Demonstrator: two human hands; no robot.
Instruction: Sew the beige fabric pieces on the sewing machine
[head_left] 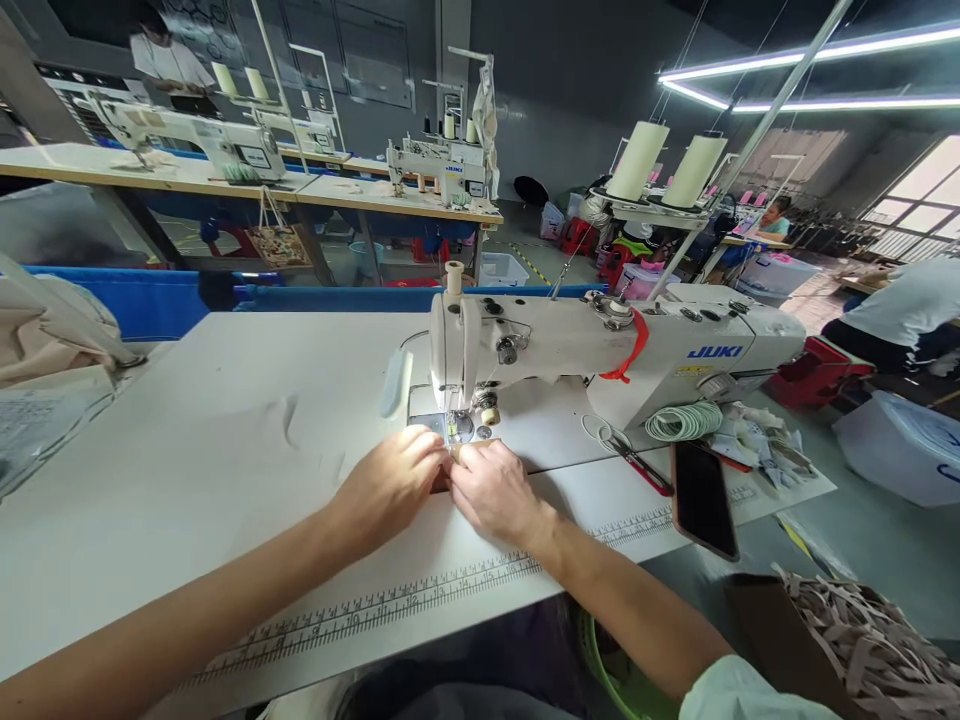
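Note:
Both of my hands meet at the needle area of a white sewing machine (555, 335). My left hand (396, 485) has its fingers bent together just left of the presser foot. Close against it on the right, my right hand (495, 490) is also closed, fingertips at the front of the needle plate. A small brown piece of material (441, 482) shows between the hands; most of it is hidden under the fingers. The ruler-marked white table (247, 400) supports my wrists.
Right of the machine lie red-handled thread snips (641, 465), a phone (703, 498), a coil of pale green cord (682, 421) and fabric scraps (765, 445). A box of fabric strips (870, 630) stands at lower right. Other people and sewing machines are farther back.

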